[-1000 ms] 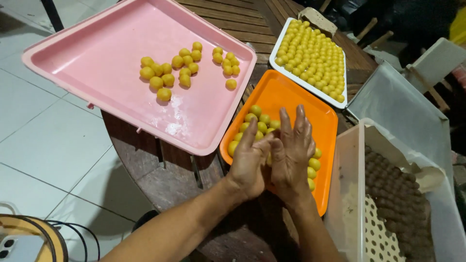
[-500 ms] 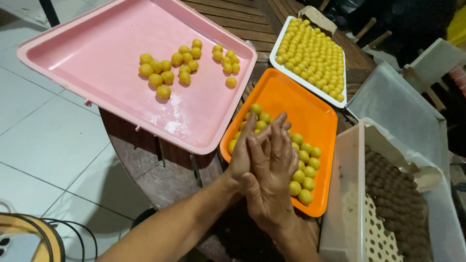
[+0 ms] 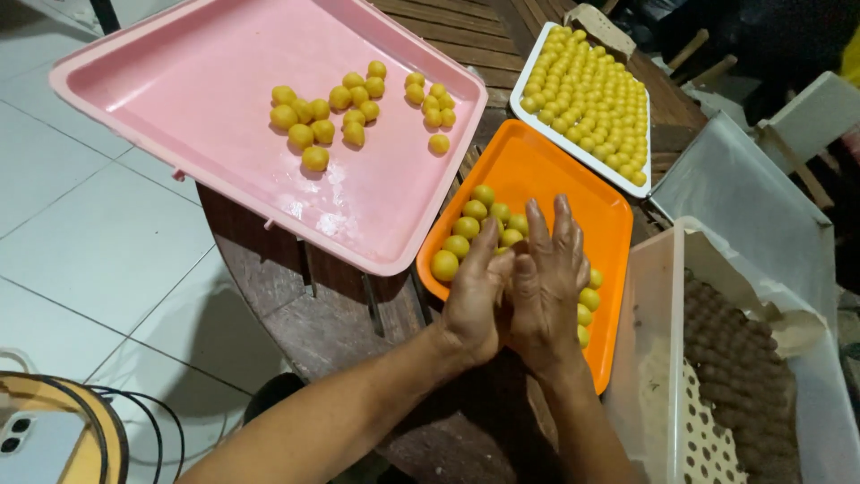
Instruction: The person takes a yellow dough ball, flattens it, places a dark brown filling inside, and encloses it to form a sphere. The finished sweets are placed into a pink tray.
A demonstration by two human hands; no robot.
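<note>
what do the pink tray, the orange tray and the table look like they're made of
Pink tray: likely moulded plastic, smooth with a soft sheen and a rolled rim. Orange tray: the same sort of plastic, glossy and evenly coloured. Table: seemingly wood, dark and worn, with visible slats and grain.

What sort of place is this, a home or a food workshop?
Probably a small home-style food workshop. A pink tray, an orange tray and a white tray of yellow balls sit on a worn wooden table over tiled floor.
</note>
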